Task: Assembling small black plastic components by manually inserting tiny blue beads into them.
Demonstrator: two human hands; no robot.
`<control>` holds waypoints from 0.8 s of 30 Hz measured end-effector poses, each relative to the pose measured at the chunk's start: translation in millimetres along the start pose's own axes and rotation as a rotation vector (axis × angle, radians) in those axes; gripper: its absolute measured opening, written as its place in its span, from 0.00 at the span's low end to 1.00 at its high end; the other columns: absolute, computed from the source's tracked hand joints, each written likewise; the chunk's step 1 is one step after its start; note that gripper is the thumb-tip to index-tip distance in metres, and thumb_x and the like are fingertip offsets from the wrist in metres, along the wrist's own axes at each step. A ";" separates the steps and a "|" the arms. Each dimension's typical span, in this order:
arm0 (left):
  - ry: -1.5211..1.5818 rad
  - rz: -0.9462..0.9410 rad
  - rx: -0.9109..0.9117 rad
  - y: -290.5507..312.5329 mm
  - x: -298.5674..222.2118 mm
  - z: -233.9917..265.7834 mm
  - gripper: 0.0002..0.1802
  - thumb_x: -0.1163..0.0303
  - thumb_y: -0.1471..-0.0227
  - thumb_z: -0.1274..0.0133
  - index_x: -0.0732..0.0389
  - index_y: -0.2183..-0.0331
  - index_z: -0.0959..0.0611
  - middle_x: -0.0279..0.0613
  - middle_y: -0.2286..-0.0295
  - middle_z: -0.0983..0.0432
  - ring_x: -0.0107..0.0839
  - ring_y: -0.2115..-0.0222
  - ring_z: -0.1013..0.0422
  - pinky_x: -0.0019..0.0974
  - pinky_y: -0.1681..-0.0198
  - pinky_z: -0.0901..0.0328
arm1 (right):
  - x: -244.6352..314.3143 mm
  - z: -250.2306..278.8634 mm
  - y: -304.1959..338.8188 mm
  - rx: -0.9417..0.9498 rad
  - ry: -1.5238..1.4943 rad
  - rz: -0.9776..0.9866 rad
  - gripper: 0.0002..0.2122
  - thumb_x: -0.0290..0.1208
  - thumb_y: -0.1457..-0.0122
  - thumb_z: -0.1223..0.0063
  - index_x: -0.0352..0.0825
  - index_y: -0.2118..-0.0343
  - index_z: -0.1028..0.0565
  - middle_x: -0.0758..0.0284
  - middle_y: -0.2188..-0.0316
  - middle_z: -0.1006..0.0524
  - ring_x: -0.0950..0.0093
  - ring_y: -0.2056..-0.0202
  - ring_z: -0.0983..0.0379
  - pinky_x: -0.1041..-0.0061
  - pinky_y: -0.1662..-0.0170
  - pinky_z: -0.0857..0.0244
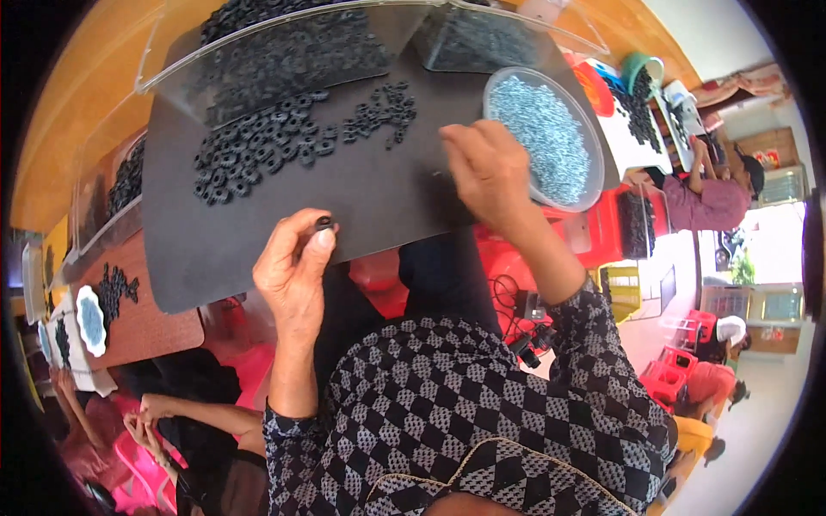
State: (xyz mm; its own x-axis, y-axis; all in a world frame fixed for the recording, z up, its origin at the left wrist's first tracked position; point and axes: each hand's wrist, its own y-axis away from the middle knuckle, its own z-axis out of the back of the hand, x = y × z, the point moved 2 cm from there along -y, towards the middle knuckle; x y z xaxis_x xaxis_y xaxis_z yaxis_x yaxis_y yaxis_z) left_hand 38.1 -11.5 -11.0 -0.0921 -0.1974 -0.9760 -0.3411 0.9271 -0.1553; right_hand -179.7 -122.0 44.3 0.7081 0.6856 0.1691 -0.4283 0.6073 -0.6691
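Note:
Between thumb and forefinger, my left hand (295, 271) grips a small black plastic part (323, 223) with a round opening, just above the near edge of the dark board (361, 198). My right hand (490, 168) is over the board beside a clear round tub (595, 172) of small silvery-blue metal pieces (542, 138). Its fingers are curled together, and whatever they pinch is hidden. Beyond my hands lies a loose spread of black plastic parts (258, 146), with a smaller cluster of black parts (379, 113) to its right.
A large clear bin (284, 64) of black parts stands at the board's far side; another clear bin (477, 39) is beside it. To the left, a co-worker's hands (155, 421) are near a brown table (163, 322). Red stools (662, 378) and other people are at right.

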 end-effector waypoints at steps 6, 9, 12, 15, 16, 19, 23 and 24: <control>-0.029 -0.045 0.028 -3.1 2.2 -0.2 0.09 0.76 0.51 0.43 0.66 0.64 0.20 0.34 0.70 0.25 0.21 0.69 0.31 0.23 0.64 0.36 | -79.2 40.9 -1.7 0.110 0.202 -0.146 0.08 0.24 0.52 0.46 0.36 0.67 0.23 0.61 0.75 0.27 0.63 0.72 0.29 0.67 0.69 0.34; -0.084 -0.089 -0.008 -3.6 1.5 -2.8 0.08 0.77 0.52 0.42 0.67 0.67 0.20 0.32 0.73 0.28 0.19 0.72 0.34 0.22 0.68 0.38 | -91.4 28.8 -7.6 0.259 0.166 -0.177 0.10 0.25 0.52 0.44 0.36 0.64 0.23 0.61 0.72 0.26 0.64 0.71 0.28 0.68 0.66 0.34; -0.068 -0.082 -0.010 -3.1 1.9 -3.7 0.07 0.77 0.52 0.42 0.67 0.67 0.20 0.32 0.73 0.28 0.19 0.72 0.34 0.22 0.67 0.38 | -95.5 16.8 -3.8 0.278 0.278 0.058 0.09 0.26 0.52 0.45 0.36 0.66 0.23 0.61 0.73 0.26 0.62 0.69 0.29 0.66 0.66 0.34; -0.062 -0.076 -0.003 -2.7 0.4 -4.5 0.07 0.76 0.52 0.42 0.67 0.68 0.20 0.32 0.74 0.28 0.19 0.72 0.34 0.22 0.68 0.38 | -100.8 17.2 -1.2 0.295 0.291 0.024 0.05 0.26 0.52 0.46 0.35 0.71 0.23 0.61 0.76 0.28 0.61 0.69 0.30 0.63 0.66 0.35; -0.065 -0.075 -0.007 -2.8 0.6 -4.3 0.07 0.76 0.52 0.42 0.67 0.68 0.20 0.32 0.74 0.28 0.19 0.72 0.34 0.22 0.68 0.38 | -100.5 19.4 -0.6 0.296 0.286 0.026 0.05 0.26 0.52 0.46 0.35 0.71 0.23 0.61 0.76 0.28 0.61 0.69 0.30 0.63 0.66 0.35; -0.062 -0.087 -0.001 -2.6 1.0 -4.3 0.07 0.77 0.52 0.42 0.68 0.68 0.20 0.33 0.74 0.28 0.20 0.72 0.34 0.22 0.68 0.38 | -97.9 31.8 -0.1 0.348 0.215 0.033 0.03 0.24 0.52 0.47 0.34 0.73 0.23 0.60 0.78 0.28 0.61 0.71 0.29 0.65 0.68 0.35; -0.075 -0.117 -0.002 -2.6 1.9 -3.7 0.07 0.76 0.52 0.42 0.68 0.68 0.20 0.32 0.74 0.28 0.19 0.73 0.34 0.22 0.68 0.38 | -92.6 48.8 -2.5 0.413 0.160 -0.014 0.03 0.25 0.52 0.49 0.35 0.74 0.24 0.58 0.78 0.29 0.59 0.70 0.30 0.60 0.67 0.35; -0.081 -0.115 -0.002 -2.7 2.0 -3.7 0.07 0.76 0.52 0.42 0.68 0.68 0.20 0.32 0.74 0.29 0.19 0.73 0.34 0.22 0.68 0.38 | -92.8 52.9 -3.0 0.373 0.209 0.001 0.04 0.23 0.53 0.47 0.34 0.73 0.23 0.60 0.78 0.28 0.60 0.71 0.30 0.63 0.68 0.35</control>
State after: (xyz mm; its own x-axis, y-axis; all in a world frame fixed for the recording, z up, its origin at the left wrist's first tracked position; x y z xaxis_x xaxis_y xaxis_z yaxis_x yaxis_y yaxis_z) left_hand 35.4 -15.6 -11.9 0.0237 -0.2762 -0.9608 -0.3473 0.8989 -0.2670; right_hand -273.8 -166.2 68.9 0.7897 0.6135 -0.0074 -0.5756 0.7366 -0.3551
